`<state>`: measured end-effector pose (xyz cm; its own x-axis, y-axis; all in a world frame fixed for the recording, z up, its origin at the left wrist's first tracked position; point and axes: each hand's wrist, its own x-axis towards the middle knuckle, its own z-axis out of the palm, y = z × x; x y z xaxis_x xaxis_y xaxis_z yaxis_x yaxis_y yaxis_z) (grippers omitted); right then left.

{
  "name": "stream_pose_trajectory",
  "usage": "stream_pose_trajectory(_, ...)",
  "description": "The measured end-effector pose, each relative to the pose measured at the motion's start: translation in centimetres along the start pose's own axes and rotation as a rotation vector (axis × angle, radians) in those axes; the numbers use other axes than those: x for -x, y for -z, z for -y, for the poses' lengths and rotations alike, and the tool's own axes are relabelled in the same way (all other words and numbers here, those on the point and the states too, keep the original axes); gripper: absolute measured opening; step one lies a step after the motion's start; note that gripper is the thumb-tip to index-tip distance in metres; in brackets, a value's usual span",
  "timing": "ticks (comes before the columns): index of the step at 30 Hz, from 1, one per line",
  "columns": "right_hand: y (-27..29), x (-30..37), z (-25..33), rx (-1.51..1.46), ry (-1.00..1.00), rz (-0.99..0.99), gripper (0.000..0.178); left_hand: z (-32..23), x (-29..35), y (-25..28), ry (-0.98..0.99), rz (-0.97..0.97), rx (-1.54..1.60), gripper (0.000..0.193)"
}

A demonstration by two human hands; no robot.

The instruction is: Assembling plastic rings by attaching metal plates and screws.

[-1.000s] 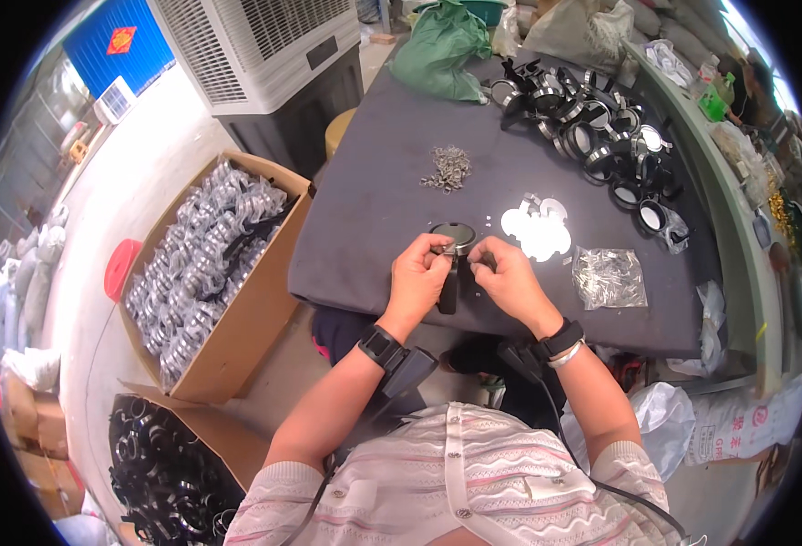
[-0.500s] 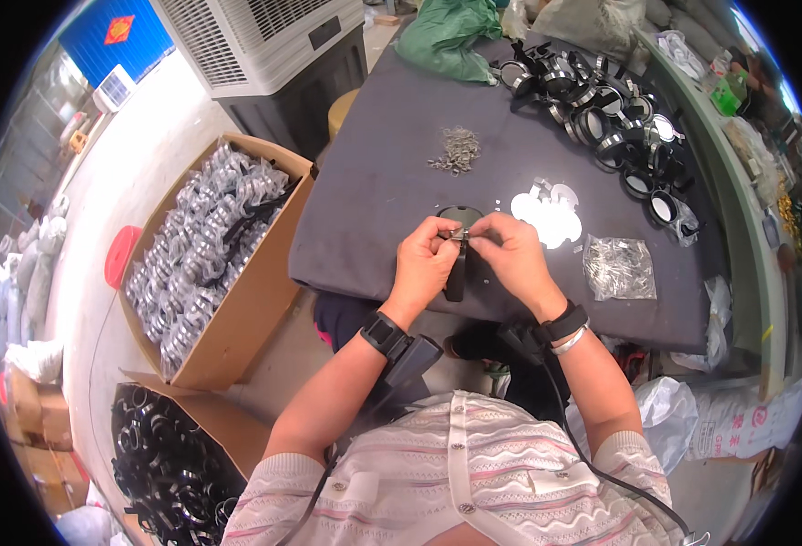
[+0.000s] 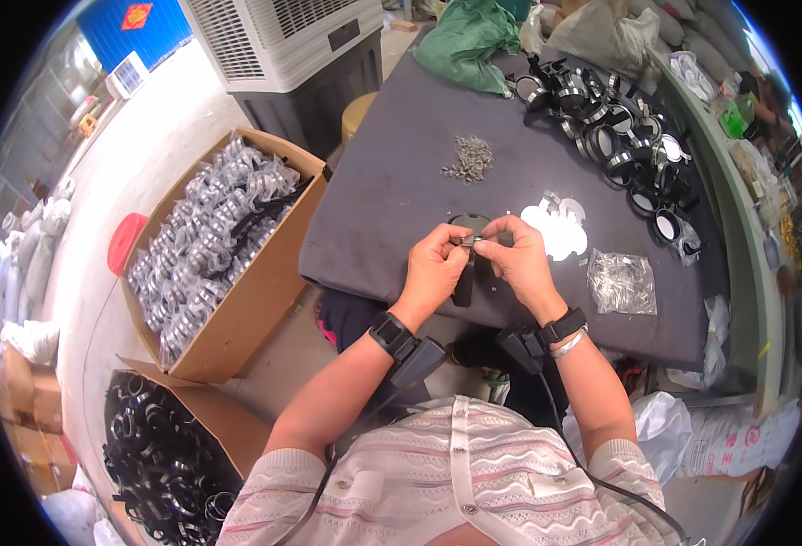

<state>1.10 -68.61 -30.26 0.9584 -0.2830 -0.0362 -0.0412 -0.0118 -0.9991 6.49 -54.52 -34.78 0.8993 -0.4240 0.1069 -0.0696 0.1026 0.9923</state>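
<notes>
Both my hands meet over the near part of the table, on a black strap (image 3: 463, 289) with a dark round disc (image 3: 466, 221) at its far end. My left hand (image 3: 436, 266) pinches the strap beside a small shiny metal piece. Closed at the fingertips, my right hand (image 3: 521, 264) grips the same spot from the other side, and a dark strap end pokes out by its index finger. My fingers partly hide the metal piece. Beyond them lies a heap of small metal clips (image 3: 467, 159); white round discs (image 3: 556, 229) lie to the right.
A clear bag of metal pins (image 3: 621, 284) lies right of my hands. Round mirrors with black straps (image 3: 619, 146) are heaped at the far right, near a green bag (image 3: 467, 45). Left of the table (image 3: 374, 182) stand a carton (image 3: 269, 300) of wrapped pieces and another of black straps (image 3: 160, 455).
The whole scene has shifted slightly right and down in view. My right fingers have curled further over the strap, and a dark strap end now shows beside them.
</notes>
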Motion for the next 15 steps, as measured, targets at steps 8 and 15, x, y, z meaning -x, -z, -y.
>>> stream_pose_trajectory(8,2.7,-1.6,1.2,0.637,0.223,0.121,0.054,0.1,-0.2,0.3,0.012,0.134,0.073,0.013)
stream_pose_trajectory(15,3.6,-1.1,1.9,0.877,0.280,0.215,0.053,-0.9,0.0,0.4,0.080,0.170,0.210,0.018)
